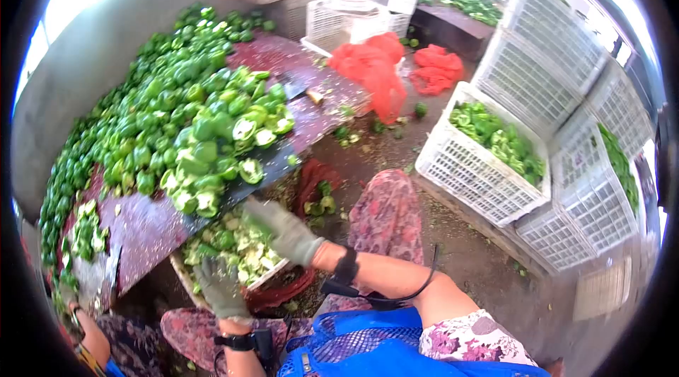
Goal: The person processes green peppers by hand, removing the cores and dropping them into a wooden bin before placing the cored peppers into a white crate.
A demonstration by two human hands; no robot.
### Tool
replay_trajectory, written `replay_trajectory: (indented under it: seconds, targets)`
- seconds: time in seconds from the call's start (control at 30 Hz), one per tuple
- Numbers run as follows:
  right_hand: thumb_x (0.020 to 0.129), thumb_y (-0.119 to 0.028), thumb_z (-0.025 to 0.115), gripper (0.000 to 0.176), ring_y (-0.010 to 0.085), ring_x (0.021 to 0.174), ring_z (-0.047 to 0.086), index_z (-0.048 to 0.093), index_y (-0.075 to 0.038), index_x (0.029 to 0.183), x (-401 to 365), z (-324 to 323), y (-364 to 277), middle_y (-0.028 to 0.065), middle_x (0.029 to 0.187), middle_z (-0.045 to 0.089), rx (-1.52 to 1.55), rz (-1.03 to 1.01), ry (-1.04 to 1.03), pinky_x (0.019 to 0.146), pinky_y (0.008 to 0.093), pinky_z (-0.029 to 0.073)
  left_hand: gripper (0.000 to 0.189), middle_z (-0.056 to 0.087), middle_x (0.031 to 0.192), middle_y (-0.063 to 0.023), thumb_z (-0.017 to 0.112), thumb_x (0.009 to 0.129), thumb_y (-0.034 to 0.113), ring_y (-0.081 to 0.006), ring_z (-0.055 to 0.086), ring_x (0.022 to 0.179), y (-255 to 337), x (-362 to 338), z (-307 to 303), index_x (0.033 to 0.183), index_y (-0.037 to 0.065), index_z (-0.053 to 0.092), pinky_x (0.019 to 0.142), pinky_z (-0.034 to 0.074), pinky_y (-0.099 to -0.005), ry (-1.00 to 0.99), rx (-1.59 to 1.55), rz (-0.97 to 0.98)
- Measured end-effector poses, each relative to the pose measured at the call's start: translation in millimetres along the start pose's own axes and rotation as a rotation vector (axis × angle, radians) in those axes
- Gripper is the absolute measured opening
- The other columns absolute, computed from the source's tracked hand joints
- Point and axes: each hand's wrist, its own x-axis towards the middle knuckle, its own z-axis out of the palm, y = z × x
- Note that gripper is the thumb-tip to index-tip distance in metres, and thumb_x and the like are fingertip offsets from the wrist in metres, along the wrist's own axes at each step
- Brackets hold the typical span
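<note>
In the head view, the step in hand looks like handling cut peppers over a low crate. The left hand (221,290) is open, its gloved fingers spread over the near side of the crate (271,274), just beside the pepper pieces (256,264) in it. The right hand (286,232) reaches over the far side with fingers outstretched; blur and angle mean I cannot tell whether it grips anything. A next move to the opened peppers (205,165), just beyond both hands, would call for clearing the edge of the surface (148,235). Red netting (311,186) lies beyond the right hand, a possible snag. A filled white crate (481,179) stands well to its right; a co-worker's hand (68,300) is left of the left hand.
</note>
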Motion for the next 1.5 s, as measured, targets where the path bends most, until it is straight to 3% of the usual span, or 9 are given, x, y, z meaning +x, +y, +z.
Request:
replay_trajectory:
  seconds: [0.1, 0.17, 0.33, 0.43, 0.53, 0.6, 0.97, 1.3, 1.5]
  targets:
    - [0.094, -0.04, 0.057, 0.041, 0.0219, 0.099, 0.06, 0.057, -0.013, 0.125, 9.6, -102.0, 18.9, 0.0114, 0.105, 0.061, 0.204, 0.318, 0.445, 0.087, 0.0332, 0.051, 0.071, 0.037, 0.142, -0.0151, 0.045, 0.095, 0.053, -0.0313, 0.033, 0.134, 0.3, 11.7, -27.2, 0.143, 0.003, 0.032, 0.109, 0.027, -0.0483, 0.015, 0.047, -0.024]
    - [0.094, -0.038, 0.059, 0.037, 0.0197, 0.087, 0.06, 0.06, -0.009, 0.116, 0.8, -187.2, 67.7, 0.0121, 0.103, 0.061, -0.35, 0.1, 0.86, 0.079, 0.033, 0.052, 0.067, 0.042, 0.134, -0.0145, 0.047, 0.095, 0.052, -0.0301, 0.039, 0.128, -2.9, 12.4, -44.9, 0.139, 0.003, 0.036, 0.106, 0.031, -0.0469, 0.126, 0.083, -0.017]
    - [0.074, -0.04, 0.073, 0.08, 0.0449, 0.105, 0.056, 0.04, -0.001, 0.135, -67.3, -405.2, 125.8, 0.0279, 0.12, 0.054, -1.139, 0.601, 1.137, 0.093, 0.0484, 0.044, 0.057, 0.045, 0.131, -0.0133, 0.055, 0.093, 0.039, -0.0284, 0.043, 0.122, -12.0, 2.2, -51.2, 0.135, 0.003, 0.041, 0.102, 0.036, -0.0433, 0.159, 0.137, -0.042]
    - [0.082, -0.027, 0.066, 0.066, 0.0422, 0.112, 0.055, 0.041, 0.001, 0.136, -62.5, -379.1, 91.0, 0.0289, 0.124, 0.053, -1.315, 0.231, 1.089, 0.098, 0.045, 0.042, 0.06, 0.042, 0.14, -0.0114, 0.053, 0.094, 0.04, -0.0266, 0.041, 0.128, -30.0, 0.4, -34.2, 0.141, 0.005, 0.037, 0.105, 0.035, -0.0423, 0.155, 0.314, 0.009]
    - [0.086, -0.024, 0.063, 0.053, 0.0336, 0.114, 0.055, 0.049, -0.001, 0.132, -75.2, -342.3, 191.5, 0.0228, 0.122, 0.058, -0.646, 0.071, 0.895, 0.097, 0.0387, 0.043, 0.061, 0.043, 0.139, -0.0098, 0.052, 0.094, 0.042, -0.0237, 0.044, 0.125, -48.8, 3.2, -30.2, 0.141, 0.005, 0.039, 0.101, 0.038, -0.0399, 0.071, 0.557, 0.031]
    - [0.086, -0.023, 0.065, 0.054, 0.0258, 0.115, 0.057, 0.049, -0.004, 0.133, -85.7, -295.0, 221.3, 0.0166, 0.124, 0.059, -0.473, 0.579, 0.562, 0.098, 0.0346, 0.043, 0.058, 0.046, 0.136, -0.0093, 0.052, 0.095, 0.04, -0.0221, 0.046, 0.123, -55.7, -1.7, -21.8, 0.138, 0.003, 0.041, 0.099, 0.04, -0.038, -0.002, 0.705, 0.057]
    - [0.084, -0.029, 0.057, 0.053, 0.0355, 0.121, 0.051, 0.052, -0.003, 0.13, -72.6, -71.2, 360.5, 0.0223, 0.13, 0.054, -0.285, 0.914, -0.304, 0.102, 0.0397, 0.041, 0.037, 0.052, 0.125, -0.0144, 0.048, 0.094, 0.009, -0.0241, 0.052, 0.114, -67.7, -4.9, 8.9, 0.129, -0.003, 0.048, 0.099, 0.041, -0.0346, -0.081, 1.226, 0.176]
    - [0.086, -0.019, 0.054, 0.04, 0.0383, 0.111, 0.057, 0.057, -0.007, 0.124, -77.9, 16.7, 443.4, 0.0227, 0.119, 0.06, -0.421, 0.982, -0.346, 0.09, 0.045, 0.048, 0.036, 0.051, 0.129, -0.0154, 0.049, 0.095, 0.012, -0.0248, 0.052, 0.114, -72.8, 2.0, 21.2, 0.129, -0.001, 0.049, 0.096, 0.044, -0.0355, -0.085, 1.281, 0.13]
    - [0.087, -0.014, 0.056, 0.037, 0.0204, 0.091, 0.064, 0.058, -0.001, 0.122, -55.6, -25.7, 376.5, 0.0123, 0.106, 0.068, 0.211, 1.105, 0.18, 0.081, 0.0334, 0.05, 0.036, 0.053, 0.129, -0.0152, 0.05, 0.095, 0.012, -0.0251, 0.052, 0.113, -71.7, 0.3, 21.9, 0.128, -0.001, 0.05, 0.095, 0.044, -0.0349, -0.116, 1.288, 0.154]
